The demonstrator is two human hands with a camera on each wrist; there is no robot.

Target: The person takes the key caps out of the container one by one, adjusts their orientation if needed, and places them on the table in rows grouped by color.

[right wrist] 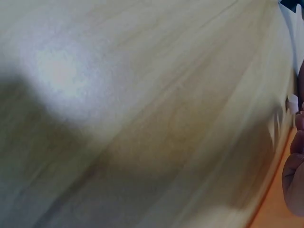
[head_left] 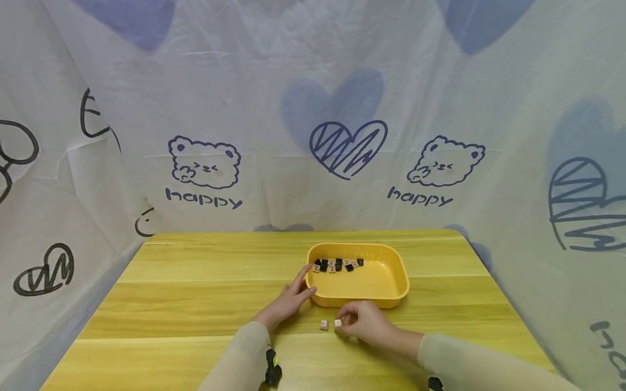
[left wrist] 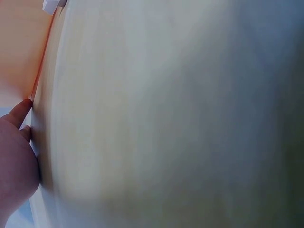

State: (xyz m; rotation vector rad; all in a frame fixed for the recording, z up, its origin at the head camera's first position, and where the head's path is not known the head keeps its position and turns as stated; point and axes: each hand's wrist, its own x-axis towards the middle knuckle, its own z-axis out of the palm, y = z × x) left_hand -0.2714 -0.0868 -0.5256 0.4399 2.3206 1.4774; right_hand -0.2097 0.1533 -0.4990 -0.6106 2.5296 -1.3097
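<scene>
A yellow plastic tray [head_left: 376, 302] stands on the table, with my left hand [head_left: 286, 304] at its left side. That hand's fingers reach along the outer wall, spread apart from the thumb, which rests near the front corner. In front of the tray my right hand [head_left: 367, 326] pinches a small white block [head_left: 338, 323] with a dark mark on top, between thumb and fingertips, close over the table. A second small pale block [head_left: 324, 325] sits just left of it. The right wrist view catches the curled fingers [right wrist: 295, 166] at its right edge.
Several small black and white-orange blocks [head_left: 338, 264] lie clustered along the tray's back left. The wooden table [head_left: 195, 304] runs back to a hanging cloth [head_left: 274, 179] printed with hearts and bears; cloth also hangs at both sides.
</scene>
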